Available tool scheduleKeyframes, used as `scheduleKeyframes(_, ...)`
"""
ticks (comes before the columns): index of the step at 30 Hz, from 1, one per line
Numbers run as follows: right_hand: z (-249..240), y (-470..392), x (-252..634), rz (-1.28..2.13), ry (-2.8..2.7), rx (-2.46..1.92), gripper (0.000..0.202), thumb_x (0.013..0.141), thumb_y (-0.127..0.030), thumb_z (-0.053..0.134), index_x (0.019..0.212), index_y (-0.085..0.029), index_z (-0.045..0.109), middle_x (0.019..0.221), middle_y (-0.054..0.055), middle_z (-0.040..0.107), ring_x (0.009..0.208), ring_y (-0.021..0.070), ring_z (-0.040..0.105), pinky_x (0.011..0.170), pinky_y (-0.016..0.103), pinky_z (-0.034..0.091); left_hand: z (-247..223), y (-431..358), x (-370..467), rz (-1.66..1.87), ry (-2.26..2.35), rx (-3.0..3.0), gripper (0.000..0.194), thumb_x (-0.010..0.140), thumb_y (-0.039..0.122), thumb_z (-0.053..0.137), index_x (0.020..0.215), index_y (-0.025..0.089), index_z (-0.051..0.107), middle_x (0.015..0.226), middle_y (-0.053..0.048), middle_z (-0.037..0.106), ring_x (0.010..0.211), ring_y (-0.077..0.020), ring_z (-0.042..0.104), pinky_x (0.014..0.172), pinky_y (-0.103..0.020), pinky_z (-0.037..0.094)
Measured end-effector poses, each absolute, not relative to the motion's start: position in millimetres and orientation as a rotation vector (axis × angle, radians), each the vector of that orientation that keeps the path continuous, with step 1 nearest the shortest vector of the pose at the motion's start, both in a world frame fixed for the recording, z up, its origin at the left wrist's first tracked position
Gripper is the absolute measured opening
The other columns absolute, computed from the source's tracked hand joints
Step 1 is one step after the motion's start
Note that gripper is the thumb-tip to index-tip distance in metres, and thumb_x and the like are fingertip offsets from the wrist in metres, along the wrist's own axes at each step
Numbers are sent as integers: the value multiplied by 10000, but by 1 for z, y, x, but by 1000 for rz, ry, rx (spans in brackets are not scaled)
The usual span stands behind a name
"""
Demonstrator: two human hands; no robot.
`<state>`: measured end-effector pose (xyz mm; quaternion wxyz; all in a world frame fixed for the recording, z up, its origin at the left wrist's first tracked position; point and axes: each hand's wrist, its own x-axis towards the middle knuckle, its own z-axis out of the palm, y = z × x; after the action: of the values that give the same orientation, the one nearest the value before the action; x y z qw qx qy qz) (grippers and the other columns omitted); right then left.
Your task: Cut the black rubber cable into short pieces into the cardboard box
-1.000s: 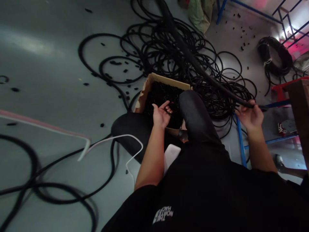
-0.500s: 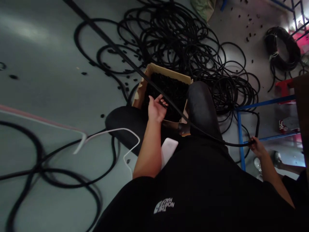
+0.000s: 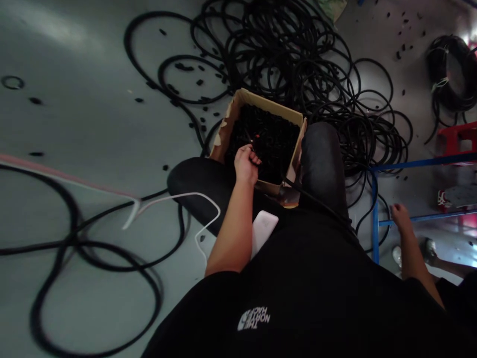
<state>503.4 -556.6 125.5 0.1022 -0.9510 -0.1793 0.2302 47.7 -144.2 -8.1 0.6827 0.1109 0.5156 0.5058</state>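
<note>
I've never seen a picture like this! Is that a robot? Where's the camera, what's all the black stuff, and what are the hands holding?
No robot here, just a person's two bare hands. The camera is worn on the person's head and looks forward and down, so you see their black shirt and their knees.

Between the knees is a cardboard box holding lots of little black pieces. The left hand is over the box, its fingers curled around something dark, too unclear to name. The right hand is out to the side, near a blue frame; I can't tell whether it holds anything.

On the floor lie a big tangle of black tubes and scattered black bits.
</note>
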Motion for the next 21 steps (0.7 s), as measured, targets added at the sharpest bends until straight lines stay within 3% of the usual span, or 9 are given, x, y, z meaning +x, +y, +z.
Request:
scheduleKeyframes(2, 128, -494, 479, 563, -768, -2594, 196, 1038, -430, 707, 887, -315, 659, 887, 164, 745, 884, 337, 730, 893, 524, 605, -5, -143, 46, 1165, 1135, 292, 214, 1128, 102, 742, 979, 232, 660, 627, 107, 395, 500, -84, 340, 505, -188, 282)
scheduleKeyframes(6, 123, -359, 377, 789, -1318, -1953, 264, 1140, -483, 668, 1133, -249, 789, 1088, 132, 816, 1042, 309, 789, 1033, 520, 659, 6, -141, 40, 1139, 1134, 345, 273, 1092, 158, 881, 976, 239, 647, 592, 136, 344, 454, -59, 245, 464, -184, 183)
scheduleKeyframes(9, 101, -270, 298, 901, -1596, -1677, 273, 1170, -358, 661, 1342, -209, 811, 1316, 138, 816, 1249, 292, 795, 1189, 517, 656, 15, -144, 36, 1086, 1118, 346, 274, 1107, 200, 906, 954, 214, 679, 563, 152, 304, 428, -40, 193, 447, -174, 158)
scheduleKeyframes(12, 68, -212, 243, 997, -1727, -1757, 389, 1118, -222, 748, 1503, -172, 775, 1505, 182, 770, 1453, 329, 749, 1366, 568, 576, 21, -152, 33, 1034, 1056, 354, 364, 1138, 198, 882, 868, 202, 639, 551, 145, 287, 431, -40, 190, 447, -161, 174)
scheduleKeyframes(17, 20, -188, 208, 1165, -1535, -1916, 560, 1098, -197, 794, 1643, -129, 686, 1606, 231, 739, 1486, 343, 757, 1370, 562, 593, 19, -167, 37, 970, 942, 418, 282, 1091, 215, 955, 928, 206, 724, 558, 112, 389, 483, -77, 351, 498, -170, 321)
scheduleKeyframes(21, 5, -193, 211, 1212, -1267, -1913, 406, 1087, -174, 783, 1487, -141, 721, 1541, 188, 778, 1351, 280, 804, 1298, 488, 643, 6, -171, 38, 977, 825, 478, 260, 1024, 315, 1037, 1068, 214, 800, 621, 70, 538, 592, -120, 527, 611, -207, 485)
